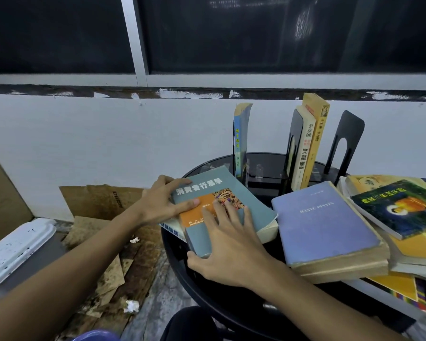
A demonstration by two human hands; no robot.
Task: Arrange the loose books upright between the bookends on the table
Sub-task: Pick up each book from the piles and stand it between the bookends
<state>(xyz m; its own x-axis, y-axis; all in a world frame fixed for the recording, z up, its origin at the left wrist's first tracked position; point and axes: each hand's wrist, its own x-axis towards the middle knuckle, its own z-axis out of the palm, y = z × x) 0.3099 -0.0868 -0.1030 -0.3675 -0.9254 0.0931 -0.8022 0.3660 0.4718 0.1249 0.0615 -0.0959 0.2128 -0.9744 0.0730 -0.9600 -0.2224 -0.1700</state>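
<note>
Round black desk [263,166]: left hand [158,203] grips the grey-blue book [231,190] by its edge; right hand [229,252] lies flat, fingers straight, on its cover.

On the grey-blue book [221,193] at the centre of the frame I read a slanting white title: 消費者行為學. The purple book [325,222], right of centre, carries a faint white title of which I can make out only the ending, PINYIN. In the upper right, the cream-spined book [305,153] reads 李嘉誠 and 做人 做事 做生意. The yellow-spined book [318,134] touching it reads 小故事 大道理. The blue-spined book [238,143], the green-covered book [403,207] at the right and the cardboard [116,200] at the left bear print I cannot make out.
</note>
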